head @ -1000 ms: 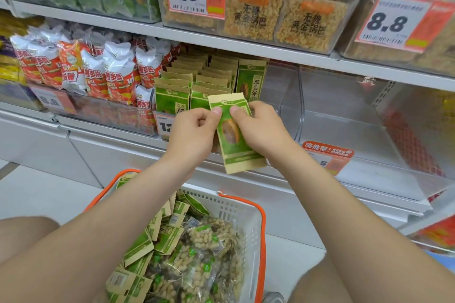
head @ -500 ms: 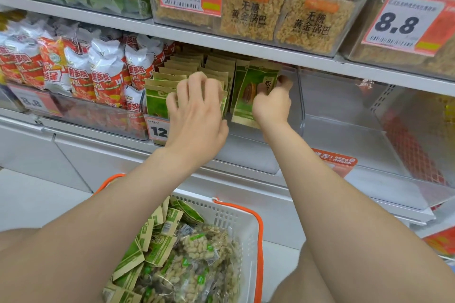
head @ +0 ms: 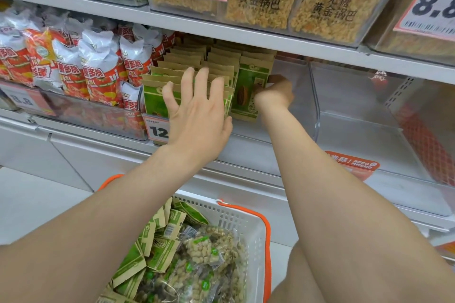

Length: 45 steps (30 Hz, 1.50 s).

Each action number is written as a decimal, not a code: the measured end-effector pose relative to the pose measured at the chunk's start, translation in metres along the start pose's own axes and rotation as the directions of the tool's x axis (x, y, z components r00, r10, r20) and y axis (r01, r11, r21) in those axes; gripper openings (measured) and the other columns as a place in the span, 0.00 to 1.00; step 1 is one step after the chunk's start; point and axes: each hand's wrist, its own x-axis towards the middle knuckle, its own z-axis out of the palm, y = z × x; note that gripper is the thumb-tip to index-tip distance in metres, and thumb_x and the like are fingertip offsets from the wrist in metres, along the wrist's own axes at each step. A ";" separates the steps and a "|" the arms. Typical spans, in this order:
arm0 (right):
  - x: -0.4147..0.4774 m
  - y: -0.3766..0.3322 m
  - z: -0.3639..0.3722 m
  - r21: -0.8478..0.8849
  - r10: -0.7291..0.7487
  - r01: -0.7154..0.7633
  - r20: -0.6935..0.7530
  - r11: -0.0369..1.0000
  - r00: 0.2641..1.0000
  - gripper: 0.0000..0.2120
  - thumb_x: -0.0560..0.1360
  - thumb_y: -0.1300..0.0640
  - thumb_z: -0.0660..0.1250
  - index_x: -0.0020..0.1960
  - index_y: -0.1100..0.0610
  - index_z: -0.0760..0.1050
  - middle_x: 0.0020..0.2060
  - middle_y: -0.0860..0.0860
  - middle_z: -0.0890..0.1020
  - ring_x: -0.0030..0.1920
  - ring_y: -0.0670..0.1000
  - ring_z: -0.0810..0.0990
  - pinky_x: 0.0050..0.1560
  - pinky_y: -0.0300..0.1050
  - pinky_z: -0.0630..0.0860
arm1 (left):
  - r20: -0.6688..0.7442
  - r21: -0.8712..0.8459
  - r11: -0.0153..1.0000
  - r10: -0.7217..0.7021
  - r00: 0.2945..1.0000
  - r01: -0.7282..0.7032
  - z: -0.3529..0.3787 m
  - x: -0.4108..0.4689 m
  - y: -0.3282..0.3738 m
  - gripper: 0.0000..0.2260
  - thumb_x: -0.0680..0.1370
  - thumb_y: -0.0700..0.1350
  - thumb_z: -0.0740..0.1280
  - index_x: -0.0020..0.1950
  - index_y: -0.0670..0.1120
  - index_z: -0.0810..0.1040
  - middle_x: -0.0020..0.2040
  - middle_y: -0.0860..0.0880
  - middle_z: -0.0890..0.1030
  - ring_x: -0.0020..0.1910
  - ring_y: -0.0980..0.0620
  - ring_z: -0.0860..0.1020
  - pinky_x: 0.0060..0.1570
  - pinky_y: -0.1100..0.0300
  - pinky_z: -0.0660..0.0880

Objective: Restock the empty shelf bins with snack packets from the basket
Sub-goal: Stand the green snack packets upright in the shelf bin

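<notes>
A clear shelf bin (head: 299,106) holds rows of green and kraft-paper snack packets (head: 187,61). My right hand (head: 274,96) reaches into the bin and grips a green packet (head: 248,92) by its right edge, upright at the front of the right-hand row. My left hand (head: 197,115) is open with fingers spread, palm pressed against the front packets of the left and middle rows. Below, a white basket with an orange rim (head: 237,219) holds more green packets (head: 160,253) and clear bags of nuts (head: 209,253).
An empty clear bin (head: 357,130) stands to the right, with an orange label (head: 352,165) at its front. Red and white snack bags (head: 98,69) fill the bin on the left. Boxes of rice crust (head: 258,0) sit on the shelf above. My knee shows at bottom right.
Both hands held the green packet above the basket; my right hand has carried it into the bin, while my left hand let go and now rests on the packet rows.
</notes>
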 end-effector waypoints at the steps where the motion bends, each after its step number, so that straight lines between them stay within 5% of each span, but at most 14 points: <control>1: 0.000 0.000 0.001 0.002 0.005 -0.005 -0.005 1.000 1.000 0.07 0.79 0.57 0.72 0.50 0.53 0.74 0.58 0.55 0.84 0.61 0.57 0.82 0.62 0.48 0.80 | -0.003 -0.004 1.000 0.003 1.000 -0.003 0.000 0.000 -0.001 0.32 0.76 0.55 0.72 0.76 0.48 0.66 0.79 0.42 0.63 0.80 0.38 0.58 0.73 0.33 0.54; 8: -0.001 0.005 -0.001 0.177 0.054 -0.049 -0.025 0.983 0.998 0.11 0.77 0.56 0.76 0.59 0.53 0.80 0.56 0.53 0.84 0.56 0.56 0.84 0.59 0.50 0.83 | 0.009 -0.014 1.000 0.017 1.000 -0.017 -0.004 -0.001 -0.002 0.31 0.76 0.56 0.71 0.76 0.48 0.67 0.79 0.42 0.64 0.80 0.38 0.58 0.73 0.34 0.53; 14: -0.009 0.008 -0.009 0.024 0.015 -0.018 0.110 1.000 0.994 0.20 0.78 0.62 0.71 0.68 0.57 0.73 0.63 0.56 0.81 0.63 0.57 0.81 0.63 0.51 0.80 | 0.035 -0.039 0.999 0.028 0.999 -0.026 -0.009 -0.004 -0.001 0.31 0.77 0.55 0.71 0.77 0.48 0.66 0.79 0.41 0.63 0.80 0.38 0.58 0.74 0.32 0.52; 23: -0.033 0.020 -0.019 -0.021 -0.084 0.096 0.331 0.995 0.940 0.27 0.75 0.61 0.65 0.74 0.59 0.64 0.59 0.56 0.80 0.59 0.58 0.80 0.58 0.51 0.80 | 0.055 -0.088 0.996 0.029 0.998 -0.024 -0.020 -0.010 -0.002 0.34 0.76 0.53 0.72 0.79 0.47 0.64 0.79 0.40 0.61 0.80 0.37 0.57 0.76 0.33 0.54; 26: -0.035 0.021 -0.022 -0.014 -0.169 0.189 0.389 0.982 0.905 0.25 0.75 0.64 0.62 0.72 0.57 0.69 0.60 0.57 0.78 0.59 0.58 0.78 0.56 0.49 0.78 | 0.055 -0.114 0.993 0.028 0.998 -0.022 -0.025 -0.013 0.000 0.34 0.76 0.53 0.73 0.78 0.47 0.64 0.79 0.40 0.61 0.80 0.37 0.57 0.75 0.34 0.56; 30: -0.036 0.024 -0.024 -0.027 -0.209 0.251 0.472 0.968 0.857 0.27 0.77 0.68 0.59 0.76 0.57 0.68 0.60 0.54 0.68 0.60 0.57 0.74 0.63 0.48 0.77 | 0.065 -0.127 0.992 0.035 0.997 -0.026 -0.027 -0.017 0.001 0.33 0.76 0.52 0.73 0.78 0.47 0.65 0.79 0.40 0.61 0.80 0.38 0.58 0.74 0.36 0.59; 34: -0.034 0.025 -0.024 -0.108 -0.168 0.270 0.553 0.957 0.816 0.28 0.78 0.64 0.61 0.78 0.58 0.66 0.66 0.54 0.71 0.65 0.56 0.73 0.68 0.49 0.74 | 0.059 -0.170 0.985 0.042 0.997 -0.032 -0.026 -0.018 -0.001 0.31 0.76 0.49 0.74 0.76 0.46 0.66 0.78 0.39 0.62 0.79 0.37 0.58 0.75 0.39 0.60; 37: -0.035 0.026 -0.026 -0.145 -0.171 0.285 0.524 0.948 0.835 0.26 0.77 0.62 0.63 0.76 0.57 0.69 0.66 0.55 0.74 0.64 0.57 0.74 0.67 0.49 0.75 | 0.035 -0.209 0.977 0.053 0.998 -0.044 -0.027 -0.018 -0.003 0.30 0.76 0.47 0.75 0.75 0.46 0.68 0.76 0.40 0.64 0.79 0.38 0.59 0.75 0.40 0.61; 41: -0.044 0.025 -0.036 -0.251 -0.285 0.407 0.409 0.878 0.867 0.16 0.78 0.62 0.61 0.64 0.62 0.76 0.58 0.58 0.78 0.55 0.60 0.75 0.53 0.44 0.69 | -0.060 -0.205 0.973 0.092 0.994 -0.102 -0.031 -0.020 -0.009 0.26 0.73 0.44 0.75 0.69 0.47 0.72 0.69 0.42 0.68 0.70 0.39 0.65 0.64 0.43 0.67; 45: -0.074 0.015 -0.053 -0.257 -0.571 0.629 0.269 0.733 0.775 0.17 0.77 0.63 0.60 0.60 0.57 0.82 0.56 0.55 0.83 0.58 0.56 0.79 0.55 0.42 0.72 | -0.146 -0.153 0.979 0.114 0.983 -0.136 -0.037 -0.027 -0.022 0.14 0.72 0.41 0.74 0.53 0.47 0.73 0.54 0.46 0.70 0.54 0.43 0.67 0.48 0.51 0.65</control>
